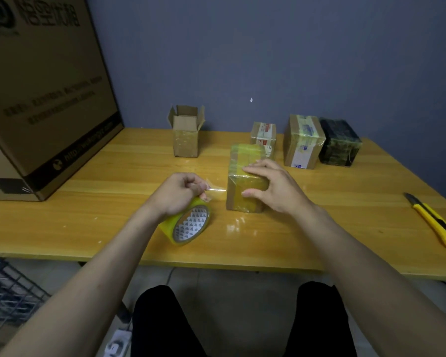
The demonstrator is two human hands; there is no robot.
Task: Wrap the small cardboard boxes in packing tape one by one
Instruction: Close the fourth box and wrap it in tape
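A small cardboard box, already bound in yellowish tape, stands near the middle of the wooden worktop. The right hand lies over its near top corner, fingers fairly straight across the top and thumb pressed against the near face. The left hand is just left of the box, fingers curled, gripping the tape roll, which is tilted with its printed core facing the camera. A short strip of clear tape runs from the left hand's fingers to the box's left edge. At the back of the worktop an open-topped small box stands with flaps raised. To the right of it, behind the held box, stand three wrapped boxes in a row: a small labelled box, a larger taped box and a black wrapped box. A yellow utility knife lies near the right edge. A large carton occupies the left rear corner.
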